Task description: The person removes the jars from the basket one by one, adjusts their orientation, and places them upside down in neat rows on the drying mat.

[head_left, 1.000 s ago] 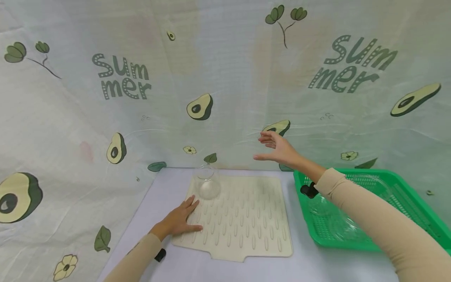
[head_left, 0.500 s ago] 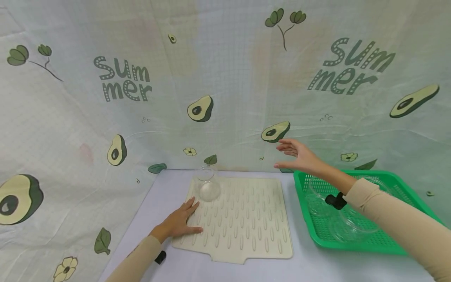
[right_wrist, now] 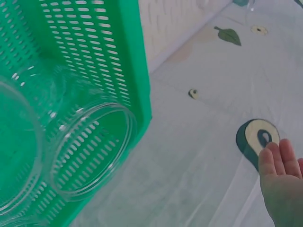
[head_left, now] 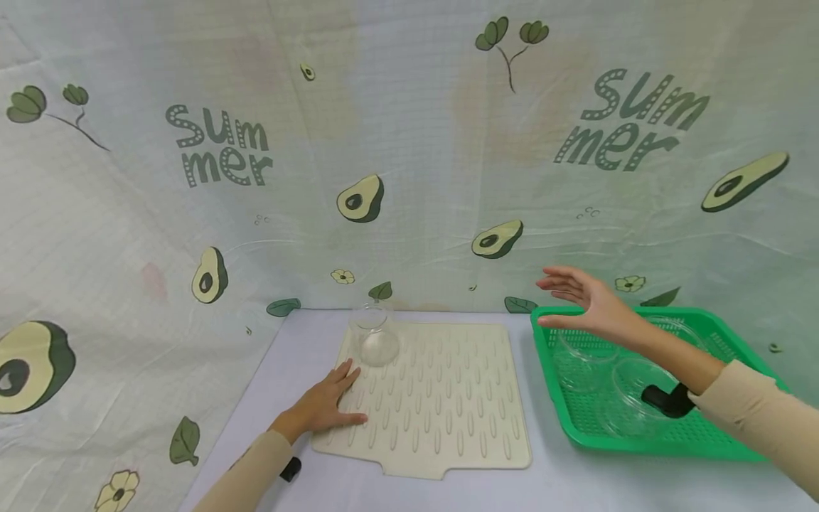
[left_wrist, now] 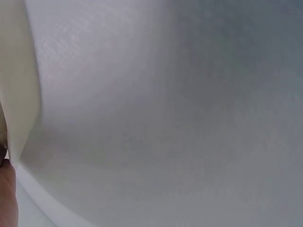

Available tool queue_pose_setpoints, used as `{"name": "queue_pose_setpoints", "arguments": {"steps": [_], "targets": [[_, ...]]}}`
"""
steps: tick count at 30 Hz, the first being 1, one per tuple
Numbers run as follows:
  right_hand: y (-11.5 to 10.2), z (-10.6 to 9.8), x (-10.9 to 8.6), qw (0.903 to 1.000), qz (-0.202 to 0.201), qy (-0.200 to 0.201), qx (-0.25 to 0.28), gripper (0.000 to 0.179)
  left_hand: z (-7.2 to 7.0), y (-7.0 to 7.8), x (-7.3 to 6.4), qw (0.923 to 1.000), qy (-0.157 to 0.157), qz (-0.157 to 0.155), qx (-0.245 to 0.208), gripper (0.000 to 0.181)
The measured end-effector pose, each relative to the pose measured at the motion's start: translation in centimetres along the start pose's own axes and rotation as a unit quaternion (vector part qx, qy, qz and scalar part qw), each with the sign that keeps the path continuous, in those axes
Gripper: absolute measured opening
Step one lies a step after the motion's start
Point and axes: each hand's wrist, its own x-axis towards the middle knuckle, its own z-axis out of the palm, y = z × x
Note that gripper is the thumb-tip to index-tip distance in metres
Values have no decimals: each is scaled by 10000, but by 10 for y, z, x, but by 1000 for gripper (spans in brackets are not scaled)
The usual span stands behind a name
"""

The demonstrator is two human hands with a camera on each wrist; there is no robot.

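My left hand rests with spread fingers on the left edge of a cream ridged drying mat. A clear glass vessel stands at that mat's back left corner, just beyond the fingertips. Over the back left of a green plastic basket hovers my right hand, fingers and thumb apart, holding nothing. Several clear round glass vessels sit inside the basket, partly hidden by the right forearm. In the right wrist view, one round glass lies near the basket's wall.
A white cloth covers the table. Behind it hangs a pale curtain printed with avocados and leaves. The left wrist view is mostly a blurred pale surface, with part of the left hand at its edge.
My right hand has moved right and slightly down, from above the mat's back right to over the basket. More of the glassware there now shows. The left hand has stayed put.
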Motion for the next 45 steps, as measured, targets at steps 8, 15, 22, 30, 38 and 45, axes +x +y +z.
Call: {"name": "queue_pose_setpoints", "arguments": {"steps": [8,15,22,30,38,45], "targets": [[3,-18,-33,9992,178,272,-212,78,4,-3,-2,9999,47,-107,6,110],[22,-32,-67,9968,345,660,-283,76,2,1,-1,9998,57,-153,-147,110],[40,-44,-106,9932,552,980,-304,77,1,3,2,9995,20,-255,-200,112],[62,-51,-142,9854,1074,1268,-380,78,3,2,3,9989,35,-354,-292,113],[87,-51,-168,9738,1594,1406,-804,89,3,1,2,9991,48,-349,-226,111],[101,-53,-179,9727,1810,1196,-821,95,-1,4,0,9992,85,-326,-204,108]]}}
